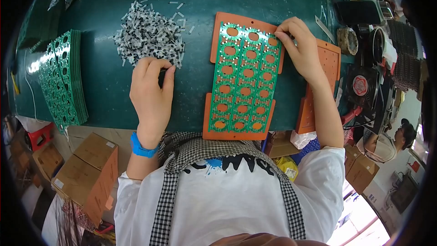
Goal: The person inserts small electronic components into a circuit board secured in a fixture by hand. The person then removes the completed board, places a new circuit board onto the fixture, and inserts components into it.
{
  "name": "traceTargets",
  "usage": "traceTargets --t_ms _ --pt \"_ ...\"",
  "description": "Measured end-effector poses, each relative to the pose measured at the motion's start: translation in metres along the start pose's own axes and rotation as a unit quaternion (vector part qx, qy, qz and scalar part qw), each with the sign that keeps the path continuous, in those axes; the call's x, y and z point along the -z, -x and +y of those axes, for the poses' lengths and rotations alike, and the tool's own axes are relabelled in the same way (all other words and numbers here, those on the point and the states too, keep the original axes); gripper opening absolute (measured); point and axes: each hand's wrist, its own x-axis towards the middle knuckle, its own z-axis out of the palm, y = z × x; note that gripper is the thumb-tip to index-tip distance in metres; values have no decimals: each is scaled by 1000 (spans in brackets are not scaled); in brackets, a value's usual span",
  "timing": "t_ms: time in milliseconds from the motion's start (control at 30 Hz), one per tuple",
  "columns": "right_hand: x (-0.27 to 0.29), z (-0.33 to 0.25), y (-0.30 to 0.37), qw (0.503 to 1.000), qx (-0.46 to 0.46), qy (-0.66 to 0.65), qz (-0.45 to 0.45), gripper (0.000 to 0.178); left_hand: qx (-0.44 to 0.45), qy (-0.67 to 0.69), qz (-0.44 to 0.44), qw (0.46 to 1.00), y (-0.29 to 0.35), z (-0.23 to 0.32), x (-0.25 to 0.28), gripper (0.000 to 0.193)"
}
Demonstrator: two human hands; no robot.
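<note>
A green circuit board panel [246,79] with rows of oval cutouts lies on an orange fixture [220,135]. Small pale parts stand along its upper rows. At the panel's upper right corner is my right hand [300,48], thumb and forefinger drawn together over the board's edge. What sits between those fingertips is too small to make out. My left hand [152,84], with a blue wristband on that wrist, bends its fingers in a pinch at the near edge of a heap of small silvery strip-like parts [148,34]. Its fingertips partly hide whatever they grip.
A stack of green circuit panels [63,79] stands at the left on the green table [109,105]. Another orange fixture [328,61] lies right of my right forearm. Farther right are a tape roll [347,41] and a small fan [361,85]. Cardboard boxes [84,173] stand below left.
</note>
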Motion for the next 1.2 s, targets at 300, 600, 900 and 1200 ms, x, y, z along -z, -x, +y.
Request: traceTargets --t_ms 300,600,900,1200 --pt "-9 9 13 983 123 99 94 12 83 303 19 949 7 -1 6 9" --pt "-24 -64 24 989 141 17 45 36 200 579 -184 768 7 25 2 31" --pt "-53 -93 31 964 240 -79 82 36 253 714 -198 622 6 42 -3 36" --pt "-53 -93 31 966 211 -123 83 27 217 644 -213 702 8 40 0 34"
